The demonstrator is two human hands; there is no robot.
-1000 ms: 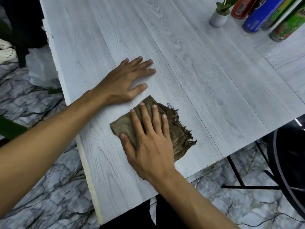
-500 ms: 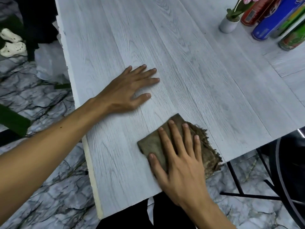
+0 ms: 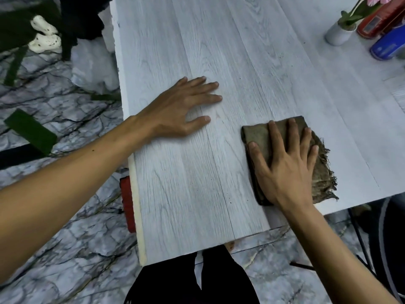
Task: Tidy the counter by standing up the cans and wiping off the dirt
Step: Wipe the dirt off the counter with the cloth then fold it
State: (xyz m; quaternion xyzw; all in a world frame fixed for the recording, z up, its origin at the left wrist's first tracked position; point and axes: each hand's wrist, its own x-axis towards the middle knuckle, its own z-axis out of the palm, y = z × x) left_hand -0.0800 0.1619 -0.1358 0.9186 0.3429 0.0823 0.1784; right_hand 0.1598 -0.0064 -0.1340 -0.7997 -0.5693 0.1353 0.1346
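A folded brown cloth with a frayed right edge lies on the pale wood-grain counter, near its front edge. My right hand presses flat on the cloth, fingers straight and spread. My left hand rests flat on the bare counter to the left of the cloth, fingers spread, holding nothing. A red can and a blue can stand at the far right, cut off by the frame edge. A few dark specks of dirt dot the counter between the hands and the cans.
A small white pot with a pink flower stands beside the cans. The counter's left edge runs past my left wrist, with marble floor below. A red object sits under that edge. A black chair frame is at the lower right.
My right hand has slid the cloth to the right along the front of the counter, away from my left hand. The left hand has stayed flat in place.
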